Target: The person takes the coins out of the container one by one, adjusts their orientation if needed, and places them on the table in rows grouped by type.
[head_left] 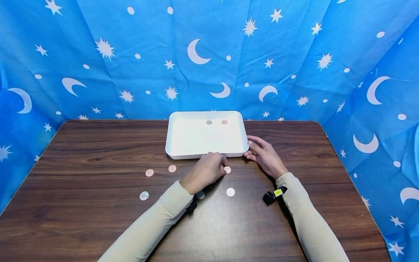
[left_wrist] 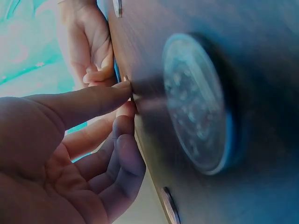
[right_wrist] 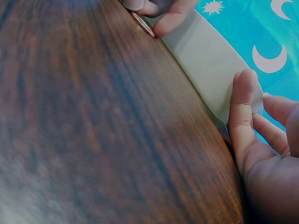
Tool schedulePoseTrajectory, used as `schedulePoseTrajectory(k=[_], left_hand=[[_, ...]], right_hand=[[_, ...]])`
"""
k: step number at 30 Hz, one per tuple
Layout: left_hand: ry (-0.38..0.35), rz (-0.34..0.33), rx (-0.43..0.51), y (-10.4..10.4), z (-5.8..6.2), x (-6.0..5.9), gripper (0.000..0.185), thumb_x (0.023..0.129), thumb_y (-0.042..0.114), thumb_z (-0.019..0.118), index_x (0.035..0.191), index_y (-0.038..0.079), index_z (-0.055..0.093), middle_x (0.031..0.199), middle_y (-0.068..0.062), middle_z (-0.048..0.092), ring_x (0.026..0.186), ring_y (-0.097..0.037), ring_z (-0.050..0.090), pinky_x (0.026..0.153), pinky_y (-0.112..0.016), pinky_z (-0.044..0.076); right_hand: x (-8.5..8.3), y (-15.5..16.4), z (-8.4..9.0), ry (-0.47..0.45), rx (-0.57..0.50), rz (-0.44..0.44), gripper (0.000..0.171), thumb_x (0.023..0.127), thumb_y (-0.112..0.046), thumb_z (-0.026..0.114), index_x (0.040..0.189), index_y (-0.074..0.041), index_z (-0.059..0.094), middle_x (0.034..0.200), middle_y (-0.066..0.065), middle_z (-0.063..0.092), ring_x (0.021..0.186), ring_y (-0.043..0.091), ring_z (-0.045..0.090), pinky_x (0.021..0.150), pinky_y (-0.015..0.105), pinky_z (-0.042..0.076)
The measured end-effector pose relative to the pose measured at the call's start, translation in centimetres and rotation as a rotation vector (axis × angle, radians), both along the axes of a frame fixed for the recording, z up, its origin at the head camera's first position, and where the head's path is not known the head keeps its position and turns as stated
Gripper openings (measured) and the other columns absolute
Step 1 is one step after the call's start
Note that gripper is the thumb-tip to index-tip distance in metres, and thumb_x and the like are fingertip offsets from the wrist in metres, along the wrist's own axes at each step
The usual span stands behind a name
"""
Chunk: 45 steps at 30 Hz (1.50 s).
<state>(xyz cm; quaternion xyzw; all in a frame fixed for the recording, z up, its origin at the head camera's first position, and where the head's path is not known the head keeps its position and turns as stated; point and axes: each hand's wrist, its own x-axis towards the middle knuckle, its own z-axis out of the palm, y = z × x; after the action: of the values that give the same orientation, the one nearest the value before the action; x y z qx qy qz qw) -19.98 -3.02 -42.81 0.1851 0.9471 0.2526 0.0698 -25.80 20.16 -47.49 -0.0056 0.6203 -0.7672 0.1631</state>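
Observation:
In the head view my left hand is low over the table, right by the near side of a white tray. Its thumb and fingertip pinch the edges of a copper-coloured coin, also seen in the right wrist view as a thin coin edge at tabletop level. My right hand grips the tray's near right corner, thumb along the outer wall and fingers around the side. Inside the tray, toward the back, lie a grey coin and a copper-coloured coin.
Two copper-coloured coins and a silver coin lie left of my left hand. A pale coin is nearer me, and a grey coin sits beside my left wrist. A blue curtain backs the wooden table.

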Motion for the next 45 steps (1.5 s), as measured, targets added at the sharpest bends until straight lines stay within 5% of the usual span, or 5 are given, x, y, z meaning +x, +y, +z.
schedulePoseTrajectory(k=[7,14,25,36,45], left_hand=[[-0.036,0.0,0.03,-1.0,0.3,0.0,0.009,0.096,0.024,0.078,0.097,0.015,0.08,0.074,0.009,0.068,0.066,-0.007,0.06,0.069,-0.032,0.052],[-0.192,-0.046,0.279,-4.3,3.1,0.1,0.018,0.102,0.02,0.069,0.114,0.007,0.075,0.08,-0.006,0.074,0.056,-0.02,0.068,0.066,-0.029,0.053],[-0.186,0.108,0.403,-10.7,7.3,0.1,0.029,0.105,0.026,0.068,0.128,0.008,0.069,0.09,-0.009,0.07,0.063,-0.026,0.066,0.058,-0.045,0.059],[-0.079,0.271,0.335,-16.3,5.2,-1.2,0.036,0.108,0.027,0.062,0.134,0.003,0.066,0.104,-0.019,0.067,0.072,-0.025,0.063,0.064,-0.033,0.054],[-0.291,0.402,0.575,-19.6,2.4,-2.6,0.044,0.109,0.018,0.058,0.146,-0.003,0.05,0.121,-0.018,0.055,0.097,-0.025,0.063,0.074,-0.032,0.063]], right_hand=[[0.1,-0.1,0.1,-0.009,0.009,0.005,0.047,0.113,-0.016,0.05,0.157,-0.001,0.042,0.113,0.012,0.059,0.082,0.012,0.068,0.076,0.023,0.058],[0.1,0.0,0.4,0.004,-0.009,-0.002,0.047,0.113,-0.015,0.049,0.157,0.0,0.042,0.113,0.013,0.058,0.08,0.012,0.067,0.075,0.022,0.057],[0.1,0.1,1.0,-0.011,-0.005,0.005,0.049,0.113,-0.015,0.05,0.158,0.001,0.04,0.111,0.011,0.059,0.08,0.012,0.068,0.075,0.022,0.058],[0.4,0.0,0.9,-0.031,-0.008,0.015,0.048,0.113,-0.016,0.049,0.158,0.001,0.04,0.108,0.01,0.061,0.081,0.012,0.068,0.076,0.023,0.058],[0.3,-0.1,1.3,-0.031,-0.01,0.017,0.049,0.113,-0.016,0.05,0.158,0.001,0.04,0.11,0.011,0.061,0.082,0.012,0.068,0.077,0.022,0.058]])
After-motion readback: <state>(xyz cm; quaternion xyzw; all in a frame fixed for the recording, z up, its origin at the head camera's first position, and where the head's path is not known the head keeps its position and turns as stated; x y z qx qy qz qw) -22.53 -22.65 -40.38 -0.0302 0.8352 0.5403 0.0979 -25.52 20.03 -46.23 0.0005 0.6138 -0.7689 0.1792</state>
